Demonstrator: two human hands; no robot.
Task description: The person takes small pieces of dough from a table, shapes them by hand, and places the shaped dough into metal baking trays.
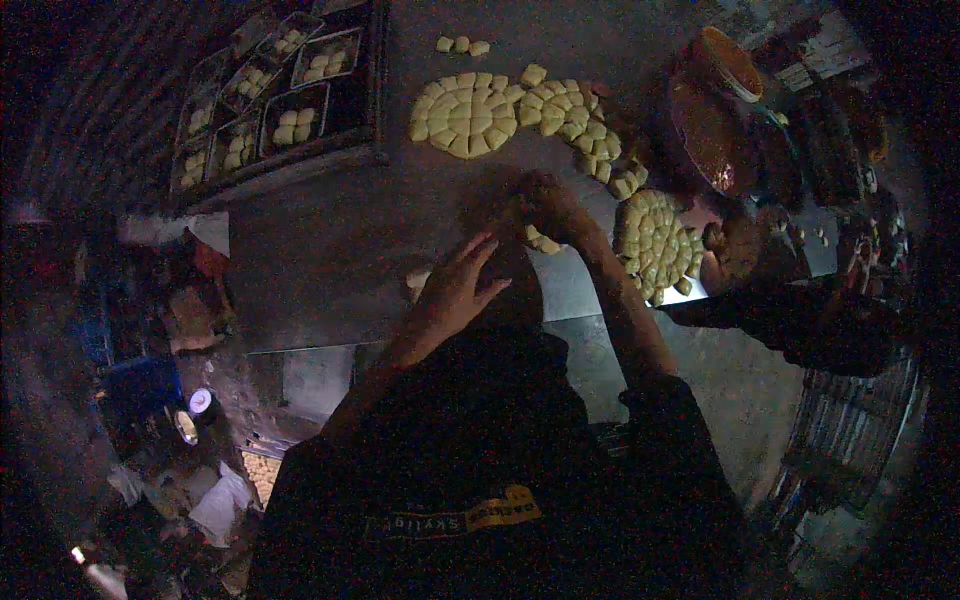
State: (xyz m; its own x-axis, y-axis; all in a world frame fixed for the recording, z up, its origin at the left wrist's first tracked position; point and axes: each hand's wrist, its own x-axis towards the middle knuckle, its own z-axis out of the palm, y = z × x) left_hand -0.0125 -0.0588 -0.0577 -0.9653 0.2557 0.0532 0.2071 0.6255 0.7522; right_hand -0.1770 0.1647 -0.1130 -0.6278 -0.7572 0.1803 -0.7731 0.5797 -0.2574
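Reaches forward over the dark worktable [330, 240] with both bare hands. Holds the left hand [458, 287] loosely open, thumb parted from the fingers, gripping nothing visible; just beside its outer edge, a pale dough piece [415, 281], partly covered. Bends the right hand [547, 205] in deep shadow; cannot tell its finger opening or any hold on dough. Just below its wrist, a few small dough pieces [542, 241] on the tabletop. Beyond the hands, a scored round of dough [465, 115] beside a curving band of dough portions [560, 108]; farther back, three dough lumps [462, 46] in a row. To the right, a cluster of dough portions [657, 240], near a person in dark clothing [840, 325]. At upper left, a dark tray [290, 178] bearing grouped dough balls [295, 125]; at upper right, a reddish-brown basin [700, 125].
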